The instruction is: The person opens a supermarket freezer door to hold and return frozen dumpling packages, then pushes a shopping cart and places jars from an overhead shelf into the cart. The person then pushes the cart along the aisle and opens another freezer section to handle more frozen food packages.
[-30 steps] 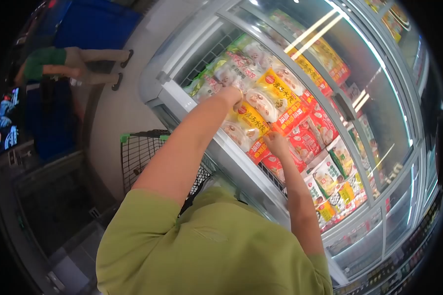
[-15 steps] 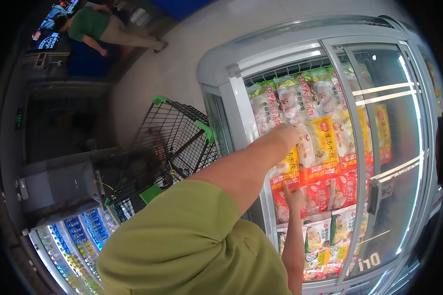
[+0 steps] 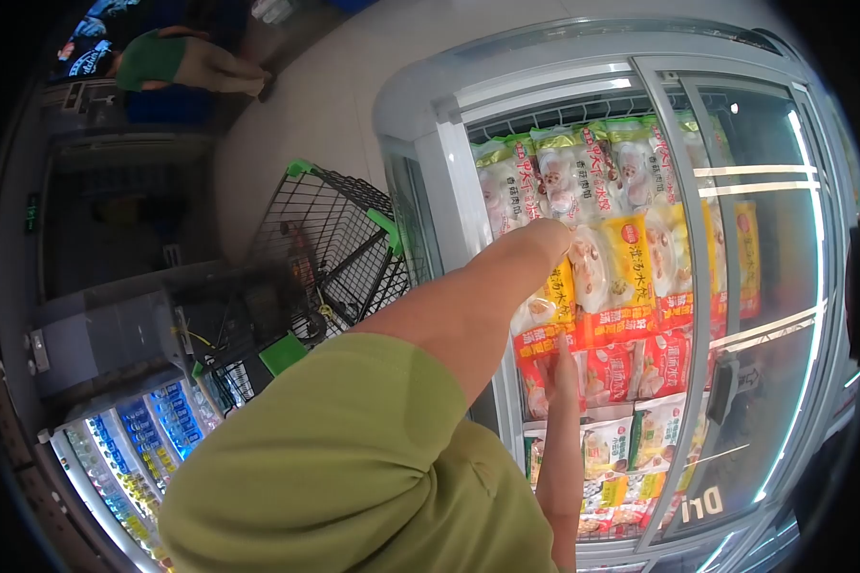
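One chest freezer takes up most of the space before me, its sliding glass lid covering the far part of the goods. Beside it stands a green-and-black wire shopping cart; whatever lies inside is too dim to name. Within the freezer, white-and-green dumpling packets line one end, yellow-and-red soup-dumpling bags come next, then red dumpling bags. The front soup-dumpling bag lies at the near edge, between two hands. I'd judge it fairly weighty, lumpy, its film slick with cold, the dumplings liable to crack if squeezed; the flat ends look the best hold. The left hand is at its upper end, the right hand at its red lower end; with fingers mostly hidden, I cannot tell whether either pinches it
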Motion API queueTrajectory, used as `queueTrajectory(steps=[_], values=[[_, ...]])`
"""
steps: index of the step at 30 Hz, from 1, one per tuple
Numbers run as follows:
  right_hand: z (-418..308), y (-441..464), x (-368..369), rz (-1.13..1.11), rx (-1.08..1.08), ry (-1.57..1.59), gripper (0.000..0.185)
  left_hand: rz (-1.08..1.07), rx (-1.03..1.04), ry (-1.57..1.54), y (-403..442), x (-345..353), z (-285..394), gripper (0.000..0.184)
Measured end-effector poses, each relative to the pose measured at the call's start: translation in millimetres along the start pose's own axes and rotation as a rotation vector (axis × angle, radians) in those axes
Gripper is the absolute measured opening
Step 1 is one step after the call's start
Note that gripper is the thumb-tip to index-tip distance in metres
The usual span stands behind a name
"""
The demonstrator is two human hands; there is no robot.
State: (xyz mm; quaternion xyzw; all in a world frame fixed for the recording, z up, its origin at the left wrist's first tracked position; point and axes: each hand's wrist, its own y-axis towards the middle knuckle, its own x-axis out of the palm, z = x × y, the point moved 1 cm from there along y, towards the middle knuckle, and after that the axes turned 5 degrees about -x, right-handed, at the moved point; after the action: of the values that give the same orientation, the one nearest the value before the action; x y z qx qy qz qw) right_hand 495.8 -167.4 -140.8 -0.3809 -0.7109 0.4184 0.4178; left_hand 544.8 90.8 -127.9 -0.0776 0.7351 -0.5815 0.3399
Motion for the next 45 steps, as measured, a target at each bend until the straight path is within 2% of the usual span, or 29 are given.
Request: queueTrajectory(steps=[3, 8, 12, 14, 17, 18, 19, 21, 22, 24, 25, 28, 30, 32, 34, 35, 37, 38, 42, 45], values=[[8, 13, 1, -0.116, 0.029, 0.045, 0.038, 0.043, 0.033, 0.020, -2, 3, -1, 0.065], [-7, -9, 26, -0.185, 0.114, 0.271, 0.027, 0.139, 0.106, 0.056, -12, 0, 0, 0.063], [-9, -16, 13, -0.307, 0.107, 0.370, 0.028, 0.210, 0.142, 0.056, -29, -9, 3, 0.062], [-14, -21, 13, -0.639, 0.157, 0.576, 0.030, 0.155, 0.166, 0.251, -52, -33, 11, 0.052], [-19, -34, 3, -0.657, 0.197, 0.657, 0.039, 0.178, 0.180, 0.267, -73, -50, -6, 0.050], [-28, -58, 12, -0.573, 0.252, 0.763, 0.041, 0.192, 0.201, 0.278, -79, -57, -9, 0.049], [-34, -74, 14, -0.556, 0.219, 0.757, 0.041, 0.213, 0.233, 0.291, -85, -68, -7, 0.049], [-51, -106, 15, -0.511, 0.013, 0.630, 0.036, 0.276, 0.316, 0.327, -112, -93, 10, 0.049], [-64, -134, 22, -0.340, -0.167, 0.369, 0.030, 0.312, 0.370, 0.352, -135, -103, 27, 0.050], [-79, -169, 22, -0.238, -0.325, 0.254, 0.028, 0.638, 0.364, 0.106, -218, -108, 14, 0.054], [-83, -188, 19, -0.187, -0.381, 0.276, 0.028, 0.708, 0.372, -0.010, -244, -105, 8, 0.059], [-73, -251, 15, -0.059, -0.779, 0.044, 0.030, 0.978, 0.566, -0.399, -305, -71, -21, 0.092], [-55, -292, 18, -0.018, -0.983, -0.073, 0.036, 0.937, 0.590, -0.587, -338, -35, -37, 0.083], [-25, -308, 12, -0.025, -0.988, 0.027, 0.039, 0.466, 0.860, -0.899, -341, 4, -48, 0.061], [1, -305, 15, -0.082, -0.897, 0.225, 0.043, 0.236, 0.866, -0.946, -328, 44, -57, 0.050], [15, -297, 13, -0.082, -0.899, 0.236, 0.043, 0.235, 0.865, -0.936, -327, 63, -58, 0.050], [31, -285, 15, -0.096, -0.793, 0.324, 0.044, 0.235, 0.869, -1.044, -328, 89, -60, 0.036], [38, -283, 16, -0.128, -0.829, 0.378, 0.040, 0.279, 0.871, -1.065, -328, 97, -59, 0.044], [48, -260, 8, -0.067, -0.851, 0.370, 0.040, 0.243, 0.742, -1.275, -314, 118, -54, 0.043], [49, -250, 2, -0.094, -0.842, 0.349, 0.037, 0.329, 0.652, -1.377, -281, 127, -57, 0.039]])
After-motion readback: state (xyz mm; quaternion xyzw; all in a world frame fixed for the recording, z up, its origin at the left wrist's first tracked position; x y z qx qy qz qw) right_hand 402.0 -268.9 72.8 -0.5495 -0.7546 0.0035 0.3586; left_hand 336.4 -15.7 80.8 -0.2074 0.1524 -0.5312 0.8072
